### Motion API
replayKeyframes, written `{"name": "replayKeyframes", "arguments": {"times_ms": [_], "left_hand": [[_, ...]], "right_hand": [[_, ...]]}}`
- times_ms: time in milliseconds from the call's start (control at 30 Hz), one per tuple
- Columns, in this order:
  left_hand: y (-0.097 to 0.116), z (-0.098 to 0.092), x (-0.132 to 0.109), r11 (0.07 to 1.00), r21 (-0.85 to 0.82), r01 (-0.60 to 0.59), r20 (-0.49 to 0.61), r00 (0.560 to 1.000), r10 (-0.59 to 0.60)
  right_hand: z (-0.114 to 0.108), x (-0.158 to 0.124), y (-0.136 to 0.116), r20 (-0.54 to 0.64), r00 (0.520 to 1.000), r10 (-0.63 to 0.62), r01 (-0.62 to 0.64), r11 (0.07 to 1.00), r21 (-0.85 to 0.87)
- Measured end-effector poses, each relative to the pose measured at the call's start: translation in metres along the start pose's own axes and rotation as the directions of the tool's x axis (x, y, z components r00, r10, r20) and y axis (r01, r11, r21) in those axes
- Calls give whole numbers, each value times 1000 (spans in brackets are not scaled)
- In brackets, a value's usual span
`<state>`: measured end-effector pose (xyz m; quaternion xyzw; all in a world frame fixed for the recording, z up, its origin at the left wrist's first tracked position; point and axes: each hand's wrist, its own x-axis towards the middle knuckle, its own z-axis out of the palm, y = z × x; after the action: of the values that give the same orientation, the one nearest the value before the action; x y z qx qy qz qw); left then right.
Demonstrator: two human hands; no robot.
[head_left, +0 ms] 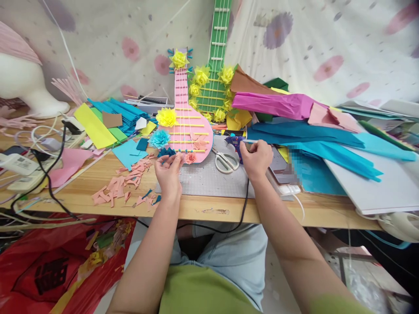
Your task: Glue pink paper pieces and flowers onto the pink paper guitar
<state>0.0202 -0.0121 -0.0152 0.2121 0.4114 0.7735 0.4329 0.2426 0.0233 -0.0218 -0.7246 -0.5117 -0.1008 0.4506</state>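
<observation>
A pink paper guitar (199, 124) lies on a grey cutting mat (209, 183), with white strings, yellow strips and paper flowers on its body. My left hand (168, 174) is at the guitar's lower left edge, its thumb and forefinger pinched together; what they hold is too small to make out. Close to those fingers are a dark blue flower (166, 152) and a coral paper rose (190, 158). My right hand (258, 159) is closed at the blue glue gun (235, 142), hiding part of it. Scissors (225, 161) with pale handles lie between my hands.
A green paper guitar (218, 56) leans behind the pink one. Folded blue paper (304, 133) and magenta paper (275, 104) are piled right. Pink scraps (114, 187) and tangled cables (49, 161) cover the left. A black cord (245, 203) hangs over the table edge.
</observation>
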Motion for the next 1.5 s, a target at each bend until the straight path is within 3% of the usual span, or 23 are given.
{"name": "replayKeyframes", "arguments": {"times_ms": [133, 267, 400, 567, 700, 800, 900, 967, 1067, 1133, 1233, 1333, 1500], "left_hand": [[-5, 9, -7, 998, -27, 51, 7, 999, -51], [-5, 16, -10, 996, -47, 75, 7, 997, -75], [-3, 18, -8, 996, -50, 71, -33, 997, -73], [0, 18, -4, 999, 13, 45, -29, 999, -45], [1, 19, -1, 999, -37, 35, 2, 999, -35], [-1, 20, 1, 999, -36, 28, 13, 1000, -28], [-5, 21, 2, 998, -39, 47, 17, 999, -46], [-6, 22, 2, 995, -54, 83, 18, 996, -82], [-6, 26, 0, 984, -78, 159, 49, 987, -156], [-6, 30, -2, 976, -84, 201, 79, 978, -194], [-8, 35, -6, 972, -67, 224, 120, 969, -215], [-12, 39, -9, 971, -55, 231, 140, 965, -222], [-21, 42, -12, 974, -80, 211, 144, 970, -198]], "right_hand": [[-4, -17, -24, 156, 987, 32, -59, 984, 169], [3, -15, -20, 212, 974, 83, -125, 973, 192], [15, -5, -3, 318, 947, -42, -7, 989, 151], [34, -6, 3, 509, 821, -259, 218, 966, 139], [41, -6, 3, 536, 801, -266, 229, 964, 137], [38, -1, 7, 558, 795, -238, 154, 969, 194], [32, 8, 13, 546, 811, -210, 61, 958, 279], [32, 15, 18, 484, 854, -190, 16, 940, 341], [40, 26, 28, 367, 923, -117, -57, 901, 431], [51, 31, 34, 361, 930, -64, -116, 883, 455], [64, 33, 42, 417, 909, -17, -173, 893, 415], [63, 31, 46, 417, 909, -24, -144, 919, 367], [31, 10, 29, 164, 986, 23, -32, 998, 53]]}}
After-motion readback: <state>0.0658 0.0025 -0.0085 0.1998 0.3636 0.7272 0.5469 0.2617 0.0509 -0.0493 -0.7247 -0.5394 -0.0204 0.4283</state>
